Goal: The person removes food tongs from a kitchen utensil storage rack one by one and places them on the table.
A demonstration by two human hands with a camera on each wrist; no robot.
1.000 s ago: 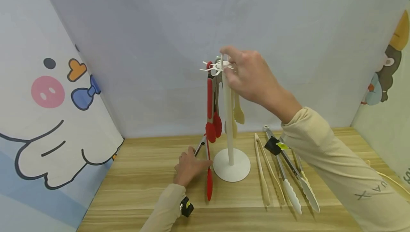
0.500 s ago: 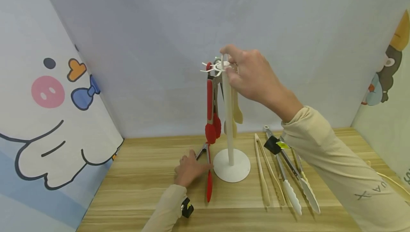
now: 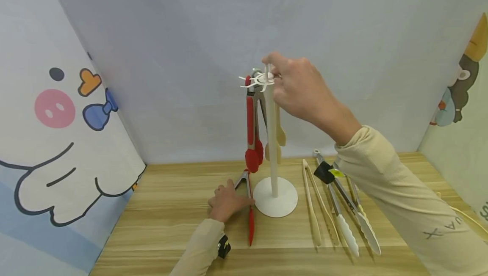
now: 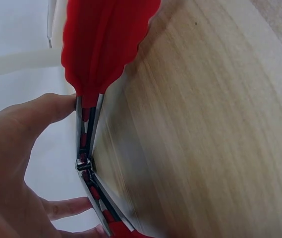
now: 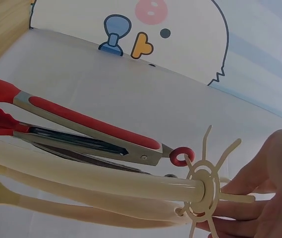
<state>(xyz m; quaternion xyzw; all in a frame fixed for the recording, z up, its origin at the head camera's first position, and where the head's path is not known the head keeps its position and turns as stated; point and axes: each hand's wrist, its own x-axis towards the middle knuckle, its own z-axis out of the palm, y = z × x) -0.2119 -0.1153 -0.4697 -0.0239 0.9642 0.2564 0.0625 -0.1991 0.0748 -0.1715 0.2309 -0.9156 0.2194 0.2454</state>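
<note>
My left hand holds a pair of red-tipped tongs low over the table, left of a white stand. In the left wrist view, the thumb presses one arm of these tongs and fingers touch the other; the arms are spread. At the top of the white stand, my right hand grips the upper part near the hook ring. Another pair of red tongs hangs by its loop from a hook. Beige tongs hang from the ring too, partly behind the post.
Right of the stand, wooden tongs and white-tipped metal tongs lie on the table. Another pair is partly hidden under my right forearm. A grey backdrop stands behind.
The hook ring has turned a little and the hanging beige tongs have shifted left, closer to the post. The tongs in my left hand have come slightly lower. My right hand stays at the top.
</note>
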